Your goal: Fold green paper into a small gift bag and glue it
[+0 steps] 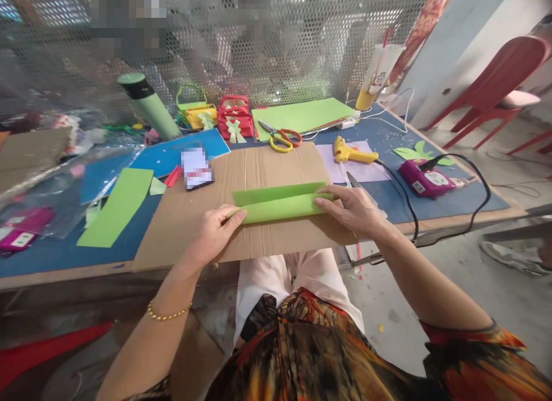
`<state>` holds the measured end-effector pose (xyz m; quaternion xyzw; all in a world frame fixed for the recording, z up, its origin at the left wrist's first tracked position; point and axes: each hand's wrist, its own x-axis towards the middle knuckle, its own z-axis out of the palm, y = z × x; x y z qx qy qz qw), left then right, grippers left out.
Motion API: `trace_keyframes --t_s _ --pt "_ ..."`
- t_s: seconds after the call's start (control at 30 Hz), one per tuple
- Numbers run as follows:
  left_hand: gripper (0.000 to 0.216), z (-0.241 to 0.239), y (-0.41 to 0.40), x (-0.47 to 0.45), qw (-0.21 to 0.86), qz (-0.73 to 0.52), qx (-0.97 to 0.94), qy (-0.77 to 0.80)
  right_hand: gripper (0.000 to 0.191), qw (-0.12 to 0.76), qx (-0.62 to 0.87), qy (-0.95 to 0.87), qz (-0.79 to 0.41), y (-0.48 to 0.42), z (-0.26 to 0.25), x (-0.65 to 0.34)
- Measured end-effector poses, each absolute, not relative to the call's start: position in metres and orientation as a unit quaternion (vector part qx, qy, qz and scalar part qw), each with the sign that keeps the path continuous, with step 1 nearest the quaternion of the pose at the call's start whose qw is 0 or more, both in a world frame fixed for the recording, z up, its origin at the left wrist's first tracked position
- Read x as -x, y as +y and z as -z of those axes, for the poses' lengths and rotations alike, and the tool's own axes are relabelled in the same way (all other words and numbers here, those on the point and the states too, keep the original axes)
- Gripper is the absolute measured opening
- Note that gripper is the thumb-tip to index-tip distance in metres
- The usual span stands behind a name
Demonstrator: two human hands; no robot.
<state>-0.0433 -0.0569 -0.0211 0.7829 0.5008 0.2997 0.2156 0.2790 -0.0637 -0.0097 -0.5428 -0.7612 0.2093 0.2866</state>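
A strip of light green paper (282, 210), folded lengthwise, is held just above a brown cardboard sheet (276, 165). My left hand (219, 228) pinches its left end between thumb and fingers. At the right end, my right hand (351, 208) grips the paper the same way, thumb on the near side. The fold's far flap stands up a little behind the near one. Beyond the paper lie scissors (282, 139) with red and yellow handles, and a yellow glue gun (353, 153) rests on a pale purple sheet (325, 159).
Small red paper bags (235, 119) with bows, a green tumbler (149, 105) and large green sheets (302, 116) stand or lie at the back. A phone (196, 168) and a cut green piece (118, 205) are left. A purple power socket (425, 178) with a black cord sits right.
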Motion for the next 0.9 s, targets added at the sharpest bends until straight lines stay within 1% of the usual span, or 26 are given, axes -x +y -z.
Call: trace_keyframes --t_s 0.07,0.13,0.23,0.3,0.43,0.57,0.73,0.9 --pt "0.034 0.022 -0.054 0.038 0.200 -0.306 -0.757 0.541 0.038 0.290 0.559 -0.754 -0.188 -0.060 0.014 -0.274" --pt "0.033 0.023 -0.053 0.032 0.189 -0.320 -0.753 0.543 0.041 0.292 0.549 -0.764 -0.172 -0.056 0.019 -0.271" --pt "0.039 0.027 -0.051 0.024 0.164 -0.333 -0.769 0.521 0.037 0.299 0.525 -0.782 -0.153 -0.052 0.025 -0.270" --pt "0.043 0.030 -0.052 0.021 0.125 -0.328 -0.786 0.508 0.034 0.300 0.510 -0.794 -0.137 -0.051 0.029 -0.270" --pt "0.034 0.036 -0.056 0.017 0.030 -0.297 -0.825 0.480 0.032 0.290 0.491 -0.815 -0.109 -0.053 0.032 -0.270" --pt "0.030 0.040 -0.058 0.016 -0.025 -0.289 -0.835 0.467 0.031 0.293 0.488 -0.813 -0.123 -0.052 0.033 -0.272" --pt "0.031 0.041 -0.057 0.016 -0.058 -0.291 -0.836 0.462 0.027 0.301 0.499 -0.802 -0.134 -0.050 0.034 -0.274" --pt "0.036 0.037 -0.060 0.015 -0.058 -0.284 -0.839 0.460 0.027 0.303 0.507 -0.795 -0.137 -0.049 0.033 -0.272"
